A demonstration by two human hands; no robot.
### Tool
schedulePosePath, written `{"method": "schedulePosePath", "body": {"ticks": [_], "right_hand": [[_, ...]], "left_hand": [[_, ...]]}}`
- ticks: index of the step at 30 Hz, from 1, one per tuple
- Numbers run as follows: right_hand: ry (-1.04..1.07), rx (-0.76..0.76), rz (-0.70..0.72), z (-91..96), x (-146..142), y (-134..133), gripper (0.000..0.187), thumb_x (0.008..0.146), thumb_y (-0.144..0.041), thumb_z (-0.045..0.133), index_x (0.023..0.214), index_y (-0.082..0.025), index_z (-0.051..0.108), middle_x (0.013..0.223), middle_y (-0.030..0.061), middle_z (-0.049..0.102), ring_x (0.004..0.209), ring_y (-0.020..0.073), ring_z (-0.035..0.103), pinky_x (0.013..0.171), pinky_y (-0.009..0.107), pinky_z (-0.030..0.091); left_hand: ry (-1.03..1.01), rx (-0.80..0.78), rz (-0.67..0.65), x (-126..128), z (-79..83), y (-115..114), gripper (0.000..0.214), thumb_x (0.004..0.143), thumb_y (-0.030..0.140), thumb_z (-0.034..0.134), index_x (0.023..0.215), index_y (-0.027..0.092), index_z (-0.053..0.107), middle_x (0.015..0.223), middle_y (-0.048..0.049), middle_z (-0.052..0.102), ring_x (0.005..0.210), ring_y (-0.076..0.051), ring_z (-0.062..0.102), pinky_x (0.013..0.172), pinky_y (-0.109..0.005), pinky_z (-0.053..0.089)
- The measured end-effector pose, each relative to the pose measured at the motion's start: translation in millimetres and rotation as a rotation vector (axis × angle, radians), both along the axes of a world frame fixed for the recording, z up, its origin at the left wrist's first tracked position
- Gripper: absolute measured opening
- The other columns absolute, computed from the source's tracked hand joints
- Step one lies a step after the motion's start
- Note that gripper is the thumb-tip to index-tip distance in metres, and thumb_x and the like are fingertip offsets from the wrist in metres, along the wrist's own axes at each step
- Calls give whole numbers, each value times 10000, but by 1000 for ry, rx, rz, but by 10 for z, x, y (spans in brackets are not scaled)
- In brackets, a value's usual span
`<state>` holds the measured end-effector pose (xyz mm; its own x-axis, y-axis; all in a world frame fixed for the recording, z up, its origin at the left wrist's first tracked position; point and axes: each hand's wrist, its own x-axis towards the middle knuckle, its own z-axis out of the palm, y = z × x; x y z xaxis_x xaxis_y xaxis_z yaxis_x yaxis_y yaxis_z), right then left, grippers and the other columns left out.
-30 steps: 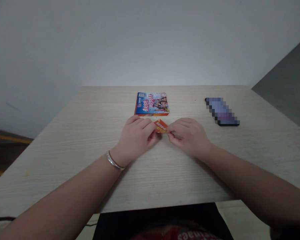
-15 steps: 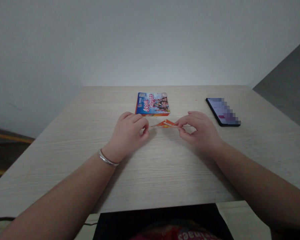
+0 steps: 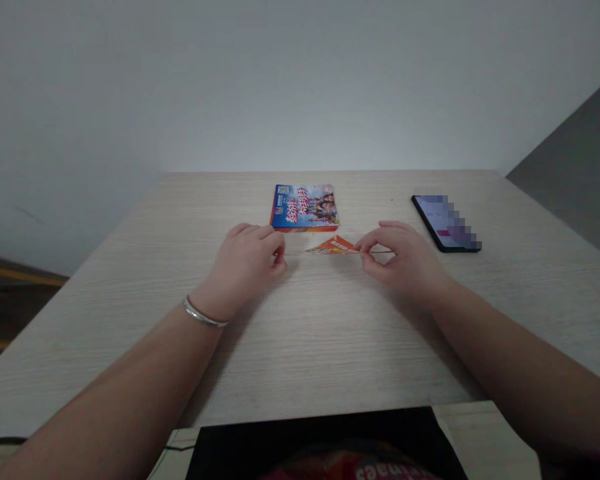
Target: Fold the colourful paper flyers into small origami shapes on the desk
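Observation:
My left hand [image 3: 247, 267], with a silver bracelet at its wrist, is closed in a pinch just left of an orange printed piece of folded paper [image 3: 336, 246]. A faint thin line runs between those fingertips and the paper's pointed left end; I cannot tell what it is. My right hand [image 3: 403, 263] pinches the paper's right end between thumb and fingers. Behind these fingers a thin edge sticks out to the right. The paper rises to a low peak in the middle, a little above the table.
A flat blue-and-orange printed box [image 3: 305, 207] lies just beyond the paper. A black-edged phone [image 3: 445, 223], its screen partly blurred out, lies at the right of the pale wooden table [image 3: 300, 347]. The white wall [image 3: 300, 87] borders the table's far edge.
My left hand has moved left, away from the orange paper, and a thin line shows in the gap. The paper and my right hand have shifted slightly right.

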<state>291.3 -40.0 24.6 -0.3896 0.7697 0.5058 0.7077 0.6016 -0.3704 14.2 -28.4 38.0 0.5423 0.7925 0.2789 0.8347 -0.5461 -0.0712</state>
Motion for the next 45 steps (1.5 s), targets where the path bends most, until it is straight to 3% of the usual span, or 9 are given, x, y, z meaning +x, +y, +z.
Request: {"method": "schedulePosePath", "body": {"ticks": [4,12,16,19,24,30,33,37,45], "right_hand": [[32,-130,-8,20,25,-21,51,754,-182,586,745,-229,606,859,17,746,782,200,692,747,343,514],[129,-254,-69,-47,101,23,53,731,-183,601,718,-232,585,872,14,749,799,210,701,734,359,551],[209,-258,-35,-99,125,63,61,747,-174,592,722,-227,575,904,21,749,839,202,705,764,354,562],[108,-176,65,-105,92,63,75,754,-152,592,744,-225,580,923,34,750,860,215,698,778,379,544],[-77,-124,268,-117,24,64,92,827,-171,597,759,-218,637,1023,53,747,947,204,680,827,365,533],[-178,-200,294,-143,27,119,115,837,-203,618,736,-225,668,1141,40,727,1035,198,666,917,381,513],[-198,-202,230,-171,12,132,112,831,-271,644,904,-225,715,1224,70,695,1095,227,652,970,413,503],[-295,-171,33,-287,-46,144,458,832,-387,649,1219,-143,664,1355,170,603,1258,324,550,1083,504,422],[-84,-203,64,-401,-112,198,505,747,-335,727,1208,-166,607,1311,166,621,1221,321,574,1046,529,441]], "left_hand": [[47,17,11,-23,-6,18,85,791,221,522,749,200,593,774,-43,646,755,-230,598,781,-375,417],[81,2,36,-106,-30,66,87,774,200,517,736,196,596,771,-45,645,746,-237,603,761,-377,427],[-195,-145,147,-113,-79,91,196,844,231,464,882,162,644,871,-67,671,780,-216,621,735,-339,462],[-424,-243,144,-70,-130,81,344,940,285,363,1057,145,655,1054,-89,689,955,-215,635,850,-340,481],[-293,-343,39,-3,-179,40,413,972,443,399,1012,168,704,972,-78,709,872,-222,639,809,-358,490],[-76,-211,-35,29,-267,-2,534,889,554,536,1237,162,633,1186,-139,637,1103,-304,566,994,-463,434],[-67,-208,13,30,-328,-18,556,894,581,501,1270,185,606,1269,-140,597,1165,-320,531,1026,-491,408],[-67,-204,74,40,-376,-46,619,881,605,493,1357,212,538,1400,-147,518,1265,-365,467,1056,-542,364],[-241,-273,-1,76,-383,-2,653,787,487,652,1339,167,517,1427,-131,528,1311,-326,463,1127,-527,295]]}}
